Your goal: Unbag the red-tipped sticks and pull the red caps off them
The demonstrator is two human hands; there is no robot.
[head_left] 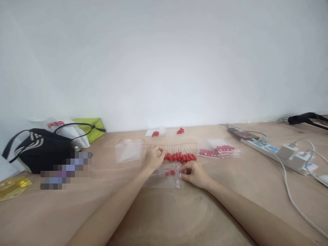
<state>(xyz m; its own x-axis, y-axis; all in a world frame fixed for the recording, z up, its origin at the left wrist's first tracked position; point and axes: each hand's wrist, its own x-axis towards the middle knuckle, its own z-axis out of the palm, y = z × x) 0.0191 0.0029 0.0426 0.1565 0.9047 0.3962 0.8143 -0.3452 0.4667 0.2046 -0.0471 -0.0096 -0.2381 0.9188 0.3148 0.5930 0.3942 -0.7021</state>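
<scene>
A fan-shaped row of pale sticks with red ends [178, 156] lies on the table. My left hand [154, 158] is at the row's left end, its fingertips pinched on a red-ended stick that they partly cover. In front of the row lies a clear zip bag [164, 182] with a couple of red-ended sticks [170, 172] inside. With thumb and fingers, my right hand [194, 173] grips the bag's zip edge on the right.
Flat clear bags [128, 150] lie to the left, filled bags [225, 149] to the right. Small red clusters [155, 134] lie near the wall. A power strip [275, 153] with cables and a phone [243, 134] occupies the right; a black bag [46, 150] stands left.
</scene>
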